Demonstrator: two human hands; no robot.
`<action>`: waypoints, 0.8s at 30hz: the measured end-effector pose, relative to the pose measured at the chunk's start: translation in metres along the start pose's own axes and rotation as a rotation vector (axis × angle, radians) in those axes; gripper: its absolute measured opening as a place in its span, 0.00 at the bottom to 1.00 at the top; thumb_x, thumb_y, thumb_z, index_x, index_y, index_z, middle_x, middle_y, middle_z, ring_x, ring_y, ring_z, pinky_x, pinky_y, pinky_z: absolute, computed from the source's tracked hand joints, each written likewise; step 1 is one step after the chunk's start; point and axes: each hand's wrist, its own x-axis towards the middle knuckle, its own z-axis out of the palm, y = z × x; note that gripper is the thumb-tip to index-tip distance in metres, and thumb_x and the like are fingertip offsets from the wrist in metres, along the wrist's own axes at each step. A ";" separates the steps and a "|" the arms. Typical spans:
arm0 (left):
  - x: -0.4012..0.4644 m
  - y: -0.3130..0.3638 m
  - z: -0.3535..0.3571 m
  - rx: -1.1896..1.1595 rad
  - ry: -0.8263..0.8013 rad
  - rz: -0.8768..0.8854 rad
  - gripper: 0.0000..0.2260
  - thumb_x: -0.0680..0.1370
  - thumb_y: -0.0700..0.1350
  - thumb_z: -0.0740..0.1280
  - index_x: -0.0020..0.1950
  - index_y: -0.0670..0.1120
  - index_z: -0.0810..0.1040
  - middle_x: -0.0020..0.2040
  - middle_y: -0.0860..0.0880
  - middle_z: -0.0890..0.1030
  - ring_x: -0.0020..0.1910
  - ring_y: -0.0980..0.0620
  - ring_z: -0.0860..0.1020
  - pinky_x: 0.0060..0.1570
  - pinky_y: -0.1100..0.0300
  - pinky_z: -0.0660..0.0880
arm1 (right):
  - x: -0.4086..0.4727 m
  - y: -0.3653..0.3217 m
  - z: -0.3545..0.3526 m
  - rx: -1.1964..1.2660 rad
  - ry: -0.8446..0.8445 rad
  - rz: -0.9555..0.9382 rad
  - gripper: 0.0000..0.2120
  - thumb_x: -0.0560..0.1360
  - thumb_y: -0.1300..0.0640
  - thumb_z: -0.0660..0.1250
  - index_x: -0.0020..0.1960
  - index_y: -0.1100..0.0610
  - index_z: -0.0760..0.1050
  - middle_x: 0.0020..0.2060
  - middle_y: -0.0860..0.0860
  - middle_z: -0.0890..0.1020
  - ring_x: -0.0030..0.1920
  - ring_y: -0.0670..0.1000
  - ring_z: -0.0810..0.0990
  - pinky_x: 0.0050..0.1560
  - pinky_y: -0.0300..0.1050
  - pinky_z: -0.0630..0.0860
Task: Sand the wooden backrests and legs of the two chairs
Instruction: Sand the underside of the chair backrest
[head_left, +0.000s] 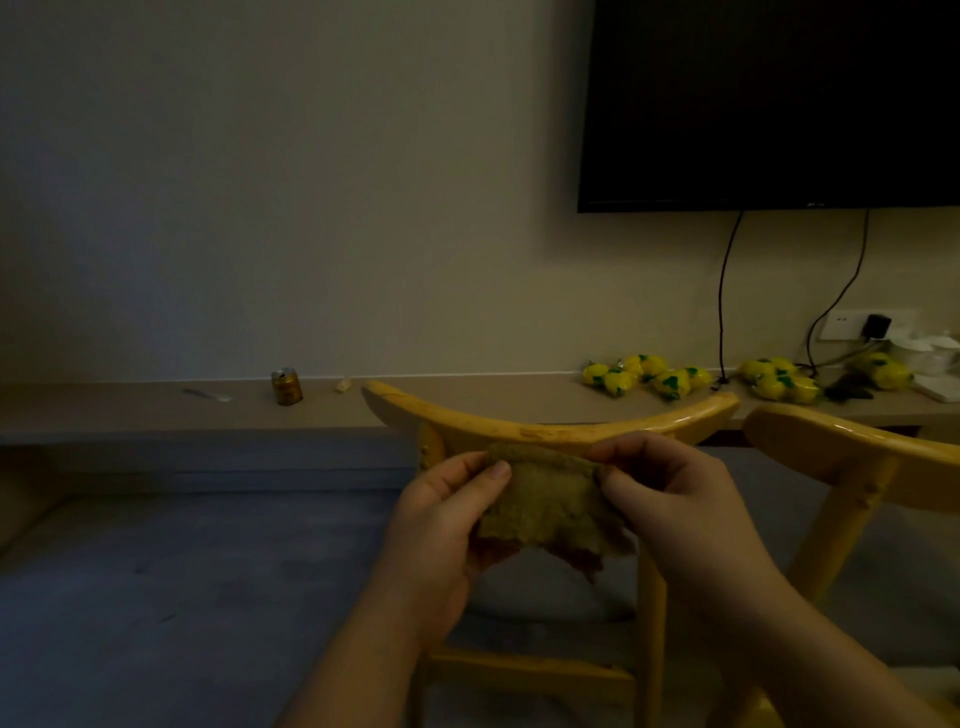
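Sandpaper (545, 499) is pinched at both upper corners, left hand (441, 525) and right hand (670, 499), fingers curled. Sheet is held just below near backrest (545, 423); second backrest (852, 441) is at right.

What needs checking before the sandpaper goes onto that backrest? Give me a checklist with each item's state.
1. Sandpaper held by both hands: ok. The left hand and the right hand each pinch an end.
2. Sandpaper flat and ready: not ok. It is crumpled, with a ragged lower edge.
3. Sandpaper on the wood: not ok. It is held just in front of the backrest, contact unclear.
4. Backrest within reach: ok. Its curved rail lies right behind the hands.
5. Second chair close by: ok. It stands to the right.
6. Chair steady on the floor: cannot tell. The feet are out of view.
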 end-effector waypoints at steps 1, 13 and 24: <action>0.002 0.000 -0.003 -0.064 -0.009 -0.053 0.12 0.72 0.46 0.74 0.54 0.45 0.86 0.56 0.39 0.85 0.55 0.41 0.85 0.49 0.45 0.84 | 0.001 0.001 0.002 0.009 -0.009 0.010 0.15 0.77 0.67 0.69 0.44 0.48 0.85 0.39 0.58 0.85 0.40 0.52 0.83 0.41 0.49 0.80; 0.042 -0.009 -0.027 0.657 0.296 0.569 0.12 0.77 0.40 0.74 0.48 0.58 0.80 0.50 0.58 0.82 0.52 0.61 0.81 0.49 0.66 0.79 | 0.040 0.017 0.024 -0.535 -0.032 -0.325 0.10 0.75 0.59 0.73 0.50 0.45 0.80 0.40 0.38 0.83 0.44 0.40 0.82 0.45 0.36 0.78; 0.088 -0.026 -0.045 1.344 0.458 0.851 0.14 0.76 0.36 0.74 0.61 0.42 0.84 0.64 0.42 0.78 0.63 0.43 0.73 0.61 0.53 0.77 | 0.095 0.033 0.062 -0.838 -0.219 -0.526 0.06 0.76 0.64 0.68 0.52 0.56 0.79 0.45 0.53 0.80 0.45 0.57 0.79 0.44 0.56 0.76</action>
